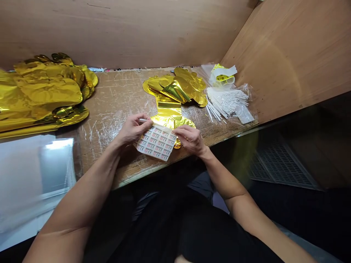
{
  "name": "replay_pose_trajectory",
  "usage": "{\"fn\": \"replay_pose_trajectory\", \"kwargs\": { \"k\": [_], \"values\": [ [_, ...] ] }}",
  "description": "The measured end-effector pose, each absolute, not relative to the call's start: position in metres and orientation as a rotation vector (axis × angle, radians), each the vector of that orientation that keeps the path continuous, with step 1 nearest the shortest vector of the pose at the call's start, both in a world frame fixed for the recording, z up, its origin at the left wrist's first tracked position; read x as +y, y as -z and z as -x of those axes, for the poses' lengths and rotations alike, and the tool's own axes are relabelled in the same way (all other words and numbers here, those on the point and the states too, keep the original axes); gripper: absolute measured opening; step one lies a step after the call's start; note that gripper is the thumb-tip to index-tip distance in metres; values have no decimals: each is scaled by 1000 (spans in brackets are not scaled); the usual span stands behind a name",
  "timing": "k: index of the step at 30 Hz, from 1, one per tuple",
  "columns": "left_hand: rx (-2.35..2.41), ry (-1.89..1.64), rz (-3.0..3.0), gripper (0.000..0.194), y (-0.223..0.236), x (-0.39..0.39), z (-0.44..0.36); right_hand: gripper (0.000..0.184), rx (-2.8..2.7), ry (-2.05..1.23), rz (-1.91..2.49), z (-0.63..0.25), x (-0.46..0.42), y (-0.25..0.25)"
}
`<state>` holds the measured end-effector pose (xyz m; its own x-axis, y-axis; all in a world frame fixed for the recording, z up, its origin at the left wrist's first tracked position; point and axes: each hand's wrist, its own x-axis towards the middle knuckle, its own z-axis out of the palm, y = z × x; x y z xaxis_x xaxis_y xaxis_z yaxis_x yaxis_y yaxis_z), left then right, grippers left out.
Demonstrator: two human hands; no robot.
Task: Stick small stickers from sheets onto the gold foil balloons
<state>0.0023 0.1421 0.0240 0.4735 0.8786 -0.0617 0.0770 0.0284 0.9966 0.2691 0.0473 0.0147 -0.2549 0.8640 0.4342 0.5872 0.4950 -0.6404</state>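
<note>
A white sheet of small CE-marked stickers (156,144) is held tilted over the table's front edge. My left hand (136,128) pinches its upper left part, and a thin white stick (143,120) pokes out between the same fingers. At the sheet's upper right corner, my right hand (190,138) has thumb and forefinger closed on the edge; whether a sticker is peeled there I cannot tell. Beneath and behind the sheet lies a flat gold foil balloon (169,109), partly covered by it and by my right hand.
More gold foil balloons (172,86) are heaped behind, with a large pile of gold foil (41,91) at left. Clear plastic bags (57,164) lie front left. White sticks (226,100) and a yellow-and-white sticker roll (223,76) sit at right. Wooden panels (153,33) close the back and right.
</note>
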Motion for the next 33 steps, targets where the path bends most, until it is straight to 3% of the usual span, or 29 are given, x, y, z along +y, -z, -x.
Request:
{"fn": "replay_pose_trajectory", "kwargs": {
  "k": [8,14,19,24,27,33],
  "values": [
    [904,-765,-1429,32,-20,145,1,11,-2057,-353,1163,-262,44,-15],
    [701,-547,-1957,32,-7,155,5,18,-1602,-736,1243,-266,53,-34],
    [461,-455,-2298,30,6,162,1,15,-1881,-970,1463,-260,75,-28],
    [494,-476,-2246,30,13,162,1,10,-2165,-447,1910,-251,71,-21],
    [498,-478,-2218,30,14,162,1,15,-2155,-168,1944,-261,67,-21],
    [513,-549,-2102,31,0,163,9,21,-2295,-650,1534,-277,83,-5]
  ]
}}
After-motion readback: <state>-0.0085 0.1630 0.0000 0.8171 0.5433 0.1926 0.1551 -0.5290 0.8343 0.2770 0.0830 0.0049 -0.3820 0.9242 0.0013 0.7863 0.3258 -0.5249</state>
